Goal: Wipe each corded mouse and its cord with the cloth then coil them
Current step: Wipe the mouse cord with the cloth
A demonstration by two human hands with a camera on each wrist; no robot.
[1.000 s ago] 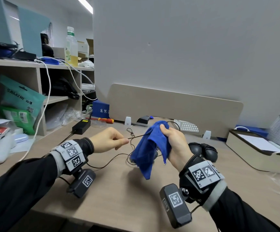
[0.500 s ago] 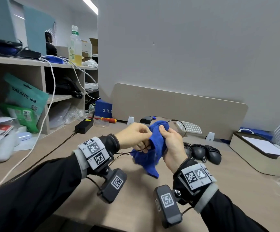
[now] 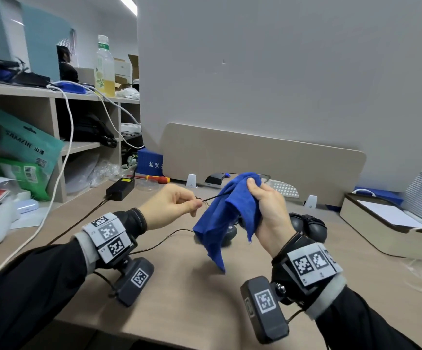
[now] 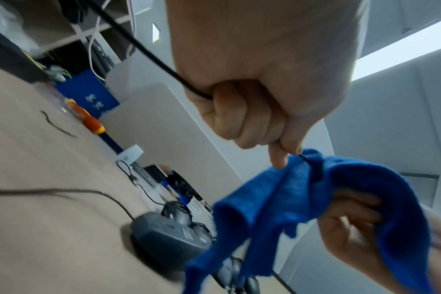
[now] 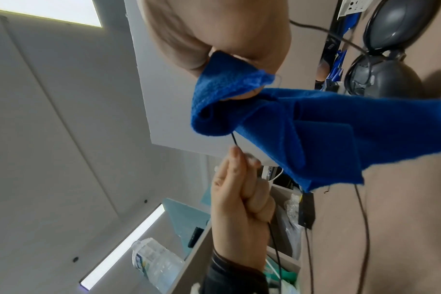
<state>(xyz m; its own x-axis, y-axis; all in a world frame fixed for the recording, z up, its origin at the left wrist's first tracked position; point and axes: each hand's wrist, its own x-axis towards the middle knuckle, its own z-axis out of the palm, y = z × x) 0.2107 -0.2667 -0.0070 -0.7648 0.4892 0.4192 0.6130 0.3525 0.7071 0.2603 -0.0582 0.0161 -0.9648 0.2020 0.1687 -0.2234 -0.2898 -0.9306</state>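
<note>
My right hand [image 3: 263, 200] grips a blue cloth [image 3: 226, 218] bunched around a thin black mouse cord [image 3: 211, 197], held above the desk. My left hand [image 3: 177, 205] pinches the same cord just left of the cloth, and the cord trails out under its fist [image 4: 149, 53]. A dark grey mouse [image 4: 164, 236] lies on the desk below the cloth, partly hidden by it in the head view. Several more dark mice [image 3: 311, 227] sit bunched behind my right wrist. In the right wrist view the cord [image 5: 234, 140] leaves the cloth [image 5: 302, 127] toward the left hand [image 5: 239, 191].
A beige divider panel [image 3: 263, 157] stands at the back of the desk. A black power adapter [image 3: 120, 189], a red-and-yellow screwdriver [image 3: 158, 178] and a blue box [image 3: 150, 161] lie at the back left. Shelves [image 3: 53, 97] with bags and cables stand left; a white tray [image 3: 386, 223] sits right.
My left hand has drawn away to the left from the cloth, pulling a short length of cord out of it. The right hand keeps gripping the cloth in about the same place.
</note>
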